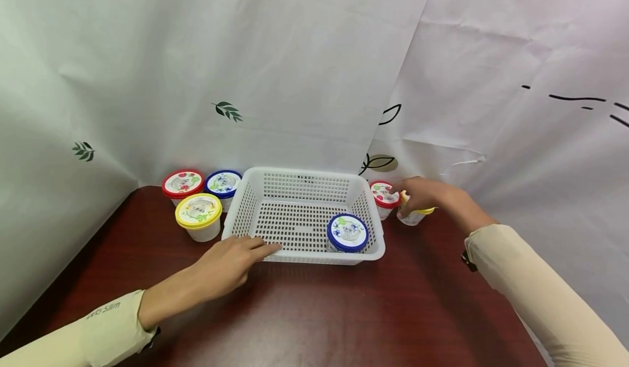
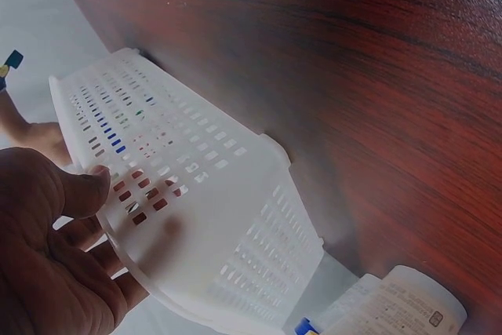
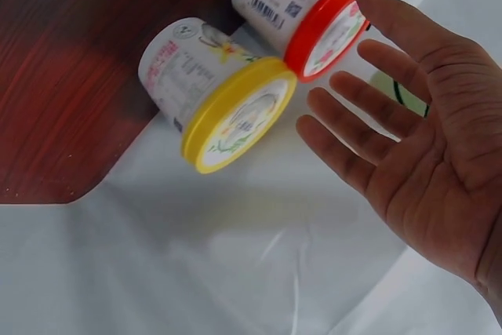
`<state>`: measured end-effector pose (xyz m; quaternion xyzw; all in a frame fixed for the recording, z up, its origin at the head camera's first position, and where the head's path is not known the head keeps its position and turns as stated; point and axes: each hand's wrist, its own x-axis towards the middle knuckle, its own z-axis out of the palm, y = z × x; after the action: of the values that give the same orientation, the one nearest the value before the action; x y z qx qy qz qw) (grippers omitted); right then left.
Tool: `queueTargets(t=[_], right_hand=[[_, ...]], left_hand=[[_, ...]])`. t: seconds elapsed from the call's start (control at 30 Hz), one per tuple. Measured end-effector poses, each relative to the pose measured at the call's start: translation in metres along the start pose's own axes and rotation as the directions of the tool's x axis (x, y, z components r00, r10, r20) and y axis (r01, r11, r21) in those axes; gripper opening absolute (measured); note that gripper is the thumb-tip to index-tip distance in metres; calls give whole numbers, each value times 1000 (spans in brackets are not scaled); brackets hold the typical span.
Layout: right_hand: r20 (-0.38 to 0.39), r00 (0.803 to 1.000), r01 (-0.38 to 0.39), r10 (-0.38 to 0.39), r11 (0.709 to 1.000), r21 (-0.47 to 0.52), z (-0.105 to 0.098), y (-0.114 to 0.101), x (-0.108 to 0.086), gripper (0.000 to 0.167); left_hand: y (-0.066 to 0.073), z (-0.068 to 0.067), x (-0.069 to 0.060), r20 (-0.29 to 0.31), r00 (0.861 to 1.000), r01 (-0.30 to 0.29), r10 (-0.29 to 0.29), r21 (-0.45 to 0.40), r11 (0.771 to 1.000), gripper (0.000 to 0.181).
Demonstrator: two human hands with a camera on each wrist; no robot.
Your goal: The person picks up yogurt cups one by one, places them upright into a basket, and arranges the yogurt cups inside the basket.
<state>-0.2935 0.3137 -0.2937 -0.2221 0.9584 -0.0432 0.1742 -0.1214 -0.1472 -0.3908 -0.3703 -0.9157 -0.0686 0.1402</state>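
A white perforated plastic basket point(image 1: 304, 256) stands on the table, with a blue-lidded tub point(image 1: 348, 232) in its front right corner. My left hand point(image 1: 231, 264) holds the basket's rim at the front left; the left wrist view has the thumb point(image 2: 86, 192) against the outer wall and the fingers beyond the rim. Right of the basket, my right hand point(image 1: 423, 193) hovers over a red-lidded tub point(image 1: 385, 199) and a yellow-lidded tub point(image 1: 413, 217). Its fingers are spread and loosely bent in the right wrist view, with the thumb tip close to the red lid point(image 3: 323, 30).
Left of the basket stand three more tubs: one red-lidded point(image 1: 183, 184), one blue-lidded point(image 1: 224, 185) and one yellow-lidded point(image 1: 199, 214). A white printed sheet point(image 1: 304, 83) hangs behind the dark red wooden table point(image 1: 314, 312), close behind the basket and tubs.
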Motion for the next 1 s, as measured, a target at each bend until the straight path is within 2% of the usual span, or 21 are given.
queueTargets(t=[0.1, 0.3, 0.63, 0.87, 1.0], right_hand=[[-12, 1000, 9, -9, 1000, 9, 0, 6, 0, 71], [-4, 1000, -30, 30, 999, -17, 0, 13, 0, 73], [-37, 996, -81, 80, 996, -23, 8, 24, 3, 75], [-36, 993, -114, 113, 993, -18, 13, 31, 6, 90], [-30, 990, -136, 135, 990, -38, 17, 45, 13, 95]], left_hand=[[0, 0, 0, -5, 1000, -1, 1, 1, 1000, 60], [0, 1, -1, -16, 1000, -3, 3, -1, 1000, 60], [1, 0, -1, -6, 1000, 3, -3, -18, 1000, 61], [1, 0, -1, -18, 1000, -2, 2, -10, 1000, 60], [1, 1, -1, -20, 1000, -4, 4, -6, 1000, 60]])
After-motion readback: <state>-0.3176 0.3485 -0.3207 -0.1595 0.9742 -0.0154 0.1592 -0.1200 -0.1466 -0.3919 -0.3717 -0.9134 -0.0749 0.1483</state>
